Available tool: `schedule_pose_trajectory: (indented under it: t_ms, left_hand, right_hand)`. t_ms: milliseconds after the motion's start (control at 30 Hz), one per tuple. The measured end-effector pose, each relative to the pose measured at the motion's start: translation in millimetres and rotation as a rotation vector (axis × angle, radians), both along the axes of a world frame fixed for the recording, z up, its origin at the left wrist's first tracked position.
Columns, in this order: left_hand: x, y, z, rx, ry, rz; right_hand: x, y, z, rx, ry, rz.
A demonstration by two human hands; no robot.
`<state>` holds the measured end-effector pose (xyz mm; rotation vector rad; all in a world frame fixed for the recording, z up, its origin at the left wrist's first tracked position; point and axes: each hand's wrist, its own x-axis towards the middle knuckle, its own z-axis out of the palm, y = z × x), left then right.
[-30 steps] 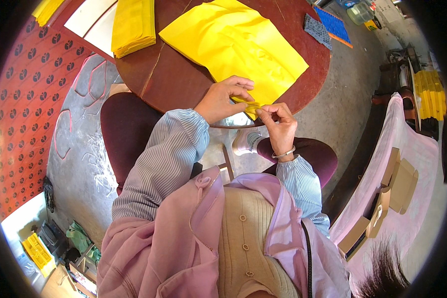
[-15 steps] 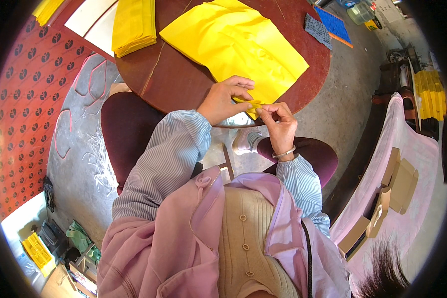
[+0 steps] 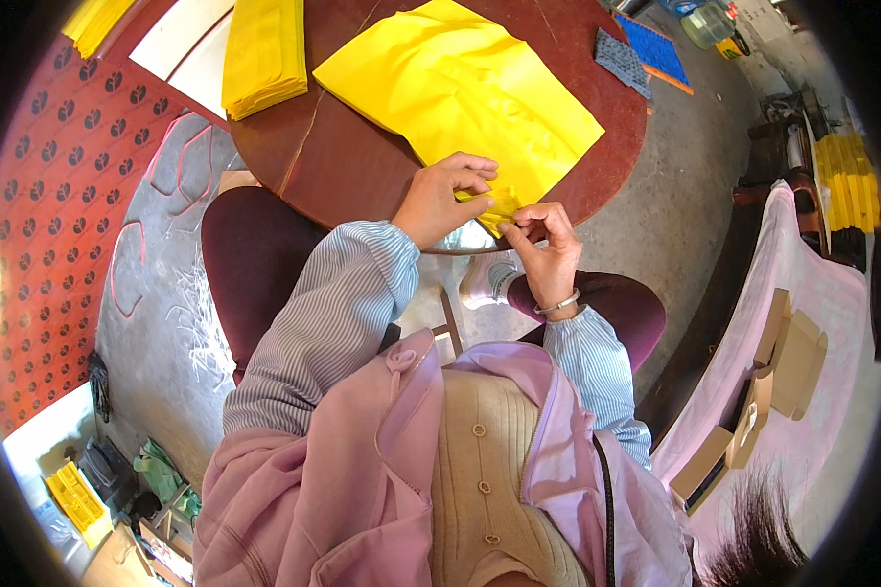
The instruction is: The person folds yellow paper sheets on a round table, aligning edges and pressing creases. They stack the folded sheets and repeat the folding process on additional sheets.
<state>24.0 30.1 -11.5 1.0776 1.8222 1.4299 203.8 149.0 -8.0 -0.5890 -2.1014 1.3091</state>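
Observation:
A large piece of bright yellow cloth (image 3: 470, 93) lies creased on the round brown table (image 3: 362, 186), its near corner reaching the table's edge. My left hand (image 3: 442, 199) has this corner between thumb and curled fingers, where the cloth is bunched into small folds. To its right, my right hand (image 3: 546, 252) pinches the tip of the same corner between thumb and forefinger. Whether anything small sits inside the folds is hidden by the fingers.
A folded yellow stack (image 3: 264, 59) rests at the table's left. On the right edge lies a grey textured pad (image 3: 621, 63), with a blue mat (image 3: 654, 51) beyond. Opened cardboard boxes (image 3: 798, 367) lie on a pink-draped seat (image 3: 754, 264). White scraps (image 3: 201, 313) litter the floor.
My right hand has shifted slightly left and down along the corner, and its fingers have curled in more. The left hand stays almost in place; more folded cloth shows between the hands.

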Motion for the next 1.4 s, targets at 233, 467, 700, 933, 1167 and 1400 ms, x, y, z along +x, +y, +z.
schedule_pose_trajectory:
  t_ms: [233,467,700,933,1167,1400]
  left_hand:
    - [-2,0,-1,0.017,-0.013,-0.010]
    - [-2,0,-1,0.012,-0.026,-0.014]
    - [-1,1,-4,0.040,-0.043,-0.013]
    - [-2,2,-8,0.058,-0.045,-0.013]
    - [-2,2,-6,0.030,-0.038,-0.018]
    - [-3,1,-3,0.023,-0.019,-0.024]
  right_hand:
    - [2,-1,7,0.025,-0.030,0.020]
    - [2,0,12,0.073,-0.102,0.009]
    - [-2,3,6,-0.017,-0.082,-0.020]
    - [-3,4,3,-0.037,-0.088,-0.023]
    - [-3,6,7,-0.025,-0.109,-0.004]
    - [-3,6,10,-0.057,-0.094,0.005]
